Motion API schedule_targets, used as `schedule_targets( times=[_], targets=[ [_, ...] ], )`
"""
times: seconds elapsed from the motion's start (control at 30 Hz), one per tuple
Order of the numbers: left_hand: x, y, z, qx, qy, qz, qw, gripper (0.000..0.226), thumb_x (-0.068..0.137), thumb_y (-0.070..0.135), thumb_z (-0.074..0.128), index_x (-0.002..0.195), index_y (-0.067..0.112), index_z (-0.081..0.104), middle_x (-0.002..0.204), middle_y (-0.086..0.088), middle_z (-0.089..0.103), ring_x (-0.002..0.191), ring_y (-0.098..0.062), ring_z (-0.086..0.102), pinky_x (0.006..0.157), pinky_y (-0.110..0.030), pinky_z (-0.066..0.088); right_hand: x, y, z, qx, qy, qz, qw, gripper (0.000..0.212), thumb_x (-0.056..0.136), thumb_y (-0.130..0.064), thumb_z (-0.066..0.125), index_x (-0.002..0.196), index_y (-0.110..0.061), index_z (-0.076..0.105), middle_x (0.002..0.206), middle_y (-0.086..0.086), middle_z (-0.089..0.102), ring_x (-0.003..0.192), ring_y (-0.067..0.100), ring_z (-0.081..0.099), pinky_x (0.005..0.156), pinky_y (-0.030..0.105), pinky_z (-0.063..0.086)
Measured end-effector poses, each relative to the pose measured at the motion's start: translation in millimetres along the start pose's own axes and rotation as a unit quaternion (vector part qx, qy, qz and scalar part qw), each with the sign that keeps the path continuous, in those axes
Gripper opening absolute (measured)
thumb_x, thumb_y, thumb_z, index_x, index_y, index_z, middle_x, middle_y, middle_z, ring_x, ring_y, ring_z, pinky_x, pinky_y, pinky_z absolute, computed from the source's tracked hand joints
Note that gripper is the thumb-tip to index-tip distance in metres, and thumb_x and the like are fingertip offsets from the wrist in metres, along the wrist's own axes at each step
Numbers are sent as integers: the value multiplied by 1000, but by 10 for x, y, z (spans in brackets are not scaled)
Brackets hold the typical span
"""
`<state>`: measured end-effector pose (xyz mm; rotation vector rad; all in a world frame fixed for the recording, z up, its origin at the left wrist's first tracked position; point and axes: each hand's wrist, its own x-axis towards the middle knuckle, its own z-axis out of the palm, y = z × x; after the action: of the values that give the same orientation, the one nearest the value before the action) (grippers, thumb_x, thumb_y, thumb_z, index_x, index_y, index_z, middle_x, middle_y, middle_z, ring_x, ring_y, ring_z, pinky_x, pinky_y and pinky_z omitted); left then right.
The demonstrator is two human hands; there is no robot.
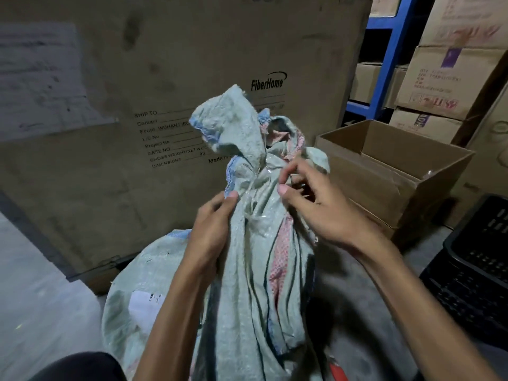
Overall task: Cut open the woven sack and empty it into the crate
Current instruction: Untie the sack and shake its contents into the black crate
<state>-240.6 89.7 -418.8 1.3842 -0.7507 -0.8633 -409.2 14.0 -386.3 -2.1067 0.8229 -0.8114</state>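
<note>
At the far left a strip of pale floor [33, 298] runs beside a large brown carton [110, 171] that fills the background, with a worn white sheet [41, 78] stuck to its upper left and "FiberHome" and shipping lines printed toward its right. In front of it, at the centre, the woven sack [247, 284] stands on the floor, pale green with blue and red-checked edging and a white label [145, 301] on its bulging lower left side. Its top is gathered into a twisted neck, with a loose flap standing above it. The left grip [211, 229] is wrapped round the left side of that neck, thumb pressed on the fabric. Just to the right, the right grip [316, 207] pinches the bunched cloth at the same height with thumb and curled fingers. What lies between those fingertips is too blurred to tell. Further right, an open cardboard box [384, 188] sits on the floor, behind it a blue rack [384, 64] and stacked cartons [445, 78]. The black crate [472, 270] stands at the right edge, well apart from the sack.
</note>
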Motion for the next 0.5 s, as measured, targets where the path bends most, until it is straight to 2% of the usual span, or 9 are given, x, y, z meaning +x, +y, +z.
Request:
schedule_targets(
  times=[0.07,0.13,0.17,0.23,0.27,0.3,0.37,0.43,0.5],
  targets=[
    [-6,-20,63,-18,-2,41,999,23,103,24,54,99,20,77,103,-5,81,96,-18,75,89,-36,56,-39,-31,69,-18,-60,8,998,35,98,-49,44,94,-21,64,97,1,67,94,13,62,92,40,48],
    [-3,-52,85,-16,-3,74,997,23,103,24,55,106,16,76,108,-8,80,96,-13,71,92,-36,53,-63,-21,140,-56,-64,13,996,48,88,-70,41,84,-28,63,96,-1,64,96,11,57,91,39,47],
    [-2,-64,93,-11,6,84,996,24,102,27,57,111,15,75,112,-4,78,100,-10,68,97,-37,52,-78,-14,162,-71,-62,17,995,48,83,-74,44,83,-29,61,97,-2,62,96,10,56,88,36,46],
    [21,-109,93,2,14,100,995,29,101,34,58,115,13,72,116,0,74,106,-7,63,107,-45,49,-86,20,192,-105,-61,15,992,38,85,-66,51,83,-29,58,99,-1,60,97,11,55,82,34,45],
    [24,-131,91,11,11,112,994,29,102,35,57,112,13,72,113,-5,75,105,-8,62,105,-47,49,-83,15,196,-120,-68,10,990,30,90,-59,52,84,-30,58,98,0,60,96,12,56,81,34,45],
    [25,-143,85,22,12,135,991,29,103,35,55,108,11,71,108,-13,74,99,-8,62,100,-46,51,-77,4,186,-119,-80,2,990,24,95,-51,50,84,-31,57,96,1,60,93,11,56,79,34,45],
    [58,-160,16,58,45,197,978,30,105,31,52,99,6,67,94,-19,71,83,-10,58,79,-37,51,-58,-21,92,-51,-83,8,995,22,101,-36,47,83,-30,58,91,-3,62,88,5,59,80,34,48],
    [123,-158,-149,71,81,228,968,28,105,25,52,91,5,65,79,-8,66,74,-8,53,70,-30,44,-22,29,-133,17,-1,55,998,24,102,-29,48,82,-25,60,92,-6,65,92,11,62,90,42,49],
    [162,-152,-294,81,66,236,966,28,105,23,53,88,4,64,74,-3,60,70,-6,50,64,-26,40,-7,151,-377,13,84,101,991,25,100,-29,52,78,-22,61,90,-9,65,90,14,60,89,43,45]
  ],
)
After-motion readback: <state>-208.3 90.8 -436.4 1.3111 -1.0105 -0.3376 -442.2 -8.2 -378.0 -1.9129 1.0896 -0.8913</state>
